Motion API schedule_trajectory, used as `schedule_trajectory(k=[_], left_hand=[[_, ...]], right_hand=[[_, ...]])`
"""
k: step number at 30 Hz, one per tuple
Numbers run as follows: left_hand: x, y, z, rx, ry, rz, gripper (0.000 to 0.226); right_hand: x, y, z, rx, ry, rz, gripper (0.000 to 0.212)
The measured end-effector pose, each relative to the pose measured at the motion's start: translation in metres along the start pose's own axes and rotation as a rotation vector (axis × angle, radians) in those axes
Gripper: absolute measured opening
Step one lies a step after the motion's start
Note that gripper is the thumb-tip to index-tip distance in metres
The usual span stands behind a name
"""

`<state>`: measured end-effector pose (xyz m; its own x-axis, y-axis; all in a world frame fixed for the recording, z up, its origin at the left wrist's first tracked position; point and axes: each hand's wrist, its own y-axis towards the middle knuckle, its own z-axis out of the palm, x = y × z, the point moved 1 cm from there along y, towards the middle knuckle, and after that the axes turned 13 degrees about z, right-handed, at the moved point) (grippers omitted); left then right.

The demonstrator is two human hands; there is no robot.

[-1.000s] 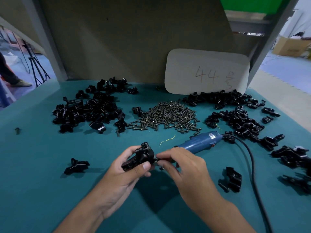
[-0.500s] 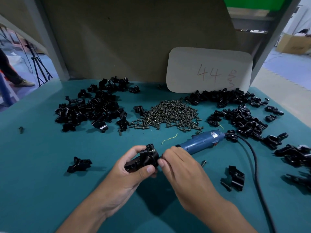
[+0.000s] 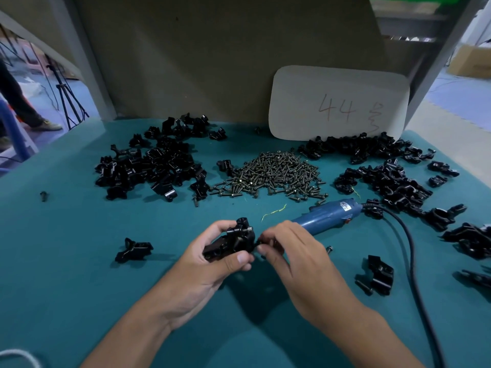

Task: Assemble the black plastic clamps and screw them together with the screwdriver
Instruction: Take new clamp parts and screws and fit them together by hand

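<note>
While the clamp (image 3: pixel 233 241) is gripped in the left hand (image 3: pixel 212 264) above the mat (image 3: pixel 66 261), thumb across its front, a hole side is kept turned toward the right hand (image 3: pixel 289 251). There something small is pinched at the clamp's edge — probably a screw, though it cannot be made out. The screwdriver (image 3: pixel 326 215) is left lying just behind the right hand, within reach, its cord (image 3: pixel 409 251) trailing right. Farther out: the screw heap (image 3: pixel 273 173) mid-mat, part piles left (image 3: pixel 151 166) and right (image 3: pixel 385 179). One stray screw (image 3: pixel 329 249) lies beside the right hand — nothing blocks the work.
</note>
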<state>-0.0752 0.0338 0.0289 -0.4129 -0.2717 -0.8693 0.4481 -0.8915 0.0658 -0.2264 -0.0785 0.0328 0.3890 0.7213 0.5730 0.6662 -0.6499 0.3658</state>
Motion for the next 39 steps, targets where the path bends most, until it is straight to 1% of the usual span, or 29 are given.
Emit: schedule_trajectory(k=[2,4,6,11,15,18,21,22,26,29,32,34,36,39], left_hand=[[0.0,0.0,0.0,0.022,0.028,0.001,0.043],[0.0,0.0,0.0,0.047,0.058,0.001,0.046],[-0.001,0.0,0.0,0.076,0.101,0.001,0.044],[0.0,0.0,-0.002,0.097,0.218,0.017,0.043],[0.005,0.0,-0.002,0.084,0.136,0.036,0.038],[0.007,0.0,-0.002,0.109,0.072,0.034,0.043],[0.008,0.001,-0.001,0.146,0.031,0.029,0.043],[0.008,0.002,-0.002,0.15,0.025,0.03,0.043],[0.01,0.002,-0.004,0.106,-0.019,0.04,0.046],[0.011,0.002,-0.005,0.129,-0.033,0.039,0.043],[0.011,0.002,-0.004,0.163,-0.03,0.033,0.042],[0.012,0.001,-0.003,0.176,-0.021,0.032,0.042],[0.012,0.001,-0.003,0.179,-0.008,0.032,0.041],[0.013,0.002,-0.004,0.16,-0.019,0.033,0.043]], right_hand=[[0.0,-0.001,0.002,0.03,-0.032,0.007,0.021],[0.0,-0.001,0.002,0.044,-0.057,0.007,0.021],[0.0,-0.002,0.002,0.058,-0.068,0.009,0.02],[0.001,-0.003,0.002,0.048,-0.084,0.015,0.027],[0.003,-0.002,0.003,0.042,-0.128,-0.006,0.029],[0.004,-0.002,0.001,0.008,-0.236,-0.067,0.025],[0.005,0.0,-0.002,0.029,-0.188,0.066,0.035],[0.005,0.0,-0.003,0.045,-0.184,0.076,0.036],[0.007,0.001,-0.013,0.065,-0.254,-0.041,0.026],[0.008,0.003,-0.015,0.089,-0.28,-0.099,0.029],[0.007,0.004,-0.012,0.152,-0.267,-0.025,0.041],[0.005,0.004,-0.009,0.159,-0.27,0.046,0.045],[0.004,0.002,-0.01,0.153,-0.249,0.069,0.043],[0.007,0.001,-0.016,0.134,-0.23,0.012,0.025]])
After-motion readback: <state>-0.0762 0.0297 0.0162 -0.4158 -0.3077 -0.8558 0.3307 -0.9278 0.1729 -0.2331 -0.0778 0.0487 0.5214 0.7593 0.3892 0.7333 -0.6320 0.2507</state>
